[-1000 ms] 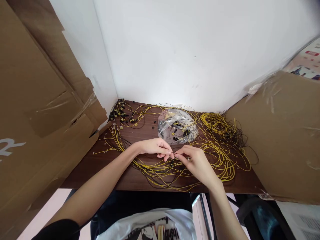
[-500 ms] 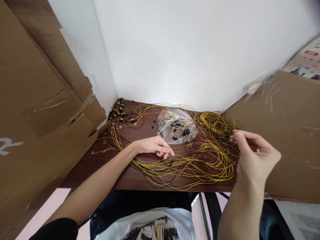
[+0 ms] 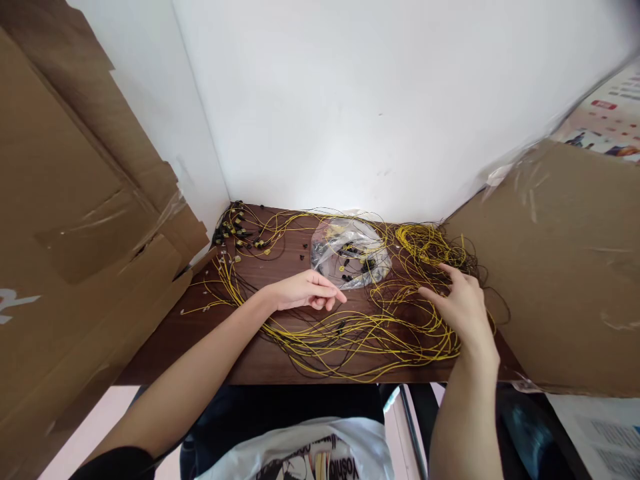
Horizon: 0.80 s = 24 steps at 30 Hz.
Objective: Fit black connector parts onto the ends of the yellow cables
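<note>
Yellow and black wires run in a loose bundle along the front of the brown table and curve up to a tangled coil at the right. Above the bundle, near the middle, is my left hand, its fingers bent together and the index finger pointing right; whatever they may hold is too small to name. My right hand is over the wires at the right, thumb and fingers spread, holding nothing. Behind my left hand lies a clear plastic bag with small black and yellow parts.
Black and yellow connectors cluster at the table's back left corner. Cardboard panels stand at the left and right, and a white wall rises behind. The table's front edge is close to my body.
My right hand has moved left and its pinched fingers have opened, with the wire let go. A black wire now loops at the far right. My left hand has hardly moved.
</note>
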### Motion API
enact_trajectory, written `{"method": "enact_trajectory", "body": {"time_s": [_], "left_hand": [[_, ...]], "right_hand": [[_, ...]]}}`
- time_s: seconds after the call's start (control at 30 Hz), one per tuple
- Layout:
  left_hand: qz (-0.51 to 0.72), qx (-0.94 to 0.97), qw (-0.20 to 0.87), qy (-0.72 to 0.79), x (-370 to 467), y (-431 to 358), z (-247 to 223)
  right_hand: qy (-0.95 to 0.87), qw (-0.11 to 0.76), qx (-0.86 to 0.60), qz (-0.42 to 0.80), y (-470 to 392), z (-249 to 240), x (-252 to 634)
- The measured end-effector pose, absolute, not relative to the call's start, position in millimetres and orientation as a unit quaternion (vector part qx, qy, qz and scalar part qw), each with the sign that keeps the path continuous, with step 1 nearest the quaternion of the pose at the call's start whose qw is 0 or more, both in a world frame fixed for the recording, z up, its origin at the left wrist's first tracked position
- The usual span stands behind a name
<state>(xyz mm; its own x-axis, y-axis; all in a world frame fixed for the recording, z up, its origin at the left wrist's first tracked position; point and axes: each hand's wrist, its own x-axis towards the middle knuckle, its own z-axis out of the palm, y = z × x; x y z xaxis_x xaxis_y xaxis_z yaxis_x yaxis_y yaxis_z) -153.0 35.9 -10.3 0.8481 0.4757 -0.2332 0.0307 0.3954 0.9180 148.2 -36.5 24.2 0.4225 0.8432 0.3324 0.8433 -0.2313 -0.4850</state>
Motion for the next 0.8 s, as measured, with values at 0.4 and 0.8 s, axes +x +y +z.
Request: {"method": "enact_trajectory", "body": {"time_s": [0.4,0.8], "left_hand": [[0.189,0.553,0.766,0.266,-153.0,32.9,-0.8],[0.523,0.557,0.471,0.441,-163.7,51.6,2.1]], "right_hand": [[-0.835,0.284,-0.452,0.134,-15.3,41.7,44.6],[-0.751,0.365,-0.491,0.246,53.2,7.7,43.5]]}}
